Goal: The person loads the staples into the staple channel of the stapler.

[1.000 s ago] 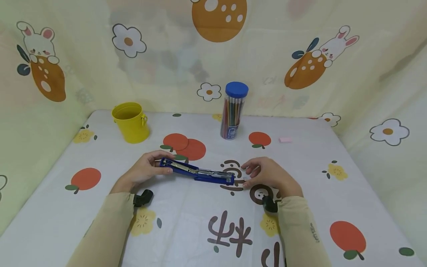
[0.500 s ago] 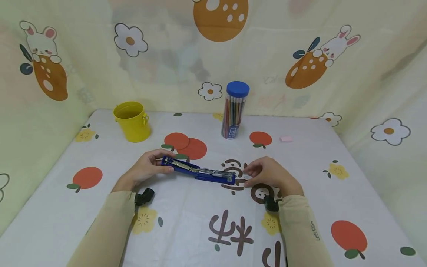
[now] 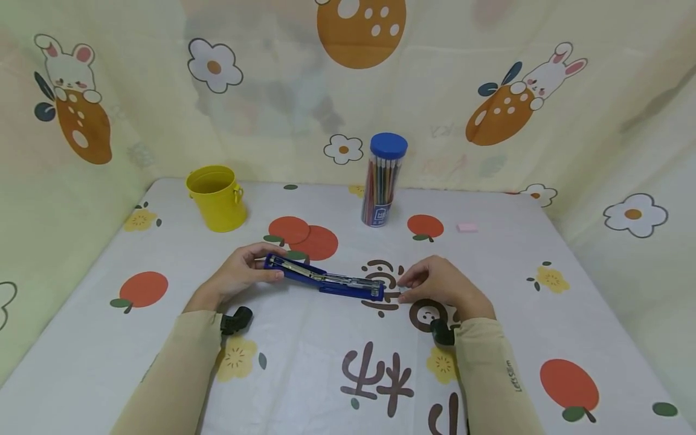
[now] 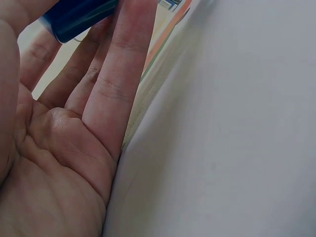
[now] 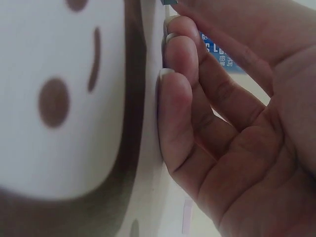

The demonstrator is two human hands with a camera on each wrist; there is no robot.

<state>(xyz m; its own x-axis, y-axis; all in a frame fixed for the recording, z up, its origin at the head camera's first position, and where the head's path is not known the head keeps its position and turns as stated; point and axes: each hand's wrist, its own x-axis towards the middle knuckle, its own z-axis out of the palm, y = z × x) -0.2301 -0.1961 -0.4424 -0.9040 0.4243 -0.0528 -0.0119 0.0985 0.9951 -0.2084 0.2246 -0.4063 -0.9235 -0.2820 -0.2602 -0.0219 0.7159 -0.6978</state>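
Note:
A blue stapler (image 3: 326,280) is opened out flat, its metal magazine facing up, and it slants down to the right. My left hand (image 3: 235,273) grips its left end between thumb and fingers. In the left wrist view, a blue end of the stapler (image 4: 81,19) shows above the palm. Just off the stapler's right end, my right hand (image 3: 437,283) pinches a small silvery piece (image 3: 403,289), too small to identify. The right wrist view catches only a grey-green edge of that piece (image 5: 170,2) at the fingertips, with the other fingers curled near the tabletop.
A yellow bucket (image 3: 219,202) stands at the back left. Behind the stapler is an upright clear tube of pencils (image 3: 382,184) with a blue lid. A pink eraser (image 3: 467,228) lies at the back right. The patterned cloth (image 3: 304,362) covers the table.
My right hand has shifted very slightly right, widening the gap to the stapler's end a little. The left hand and the stapler hold nearly still.

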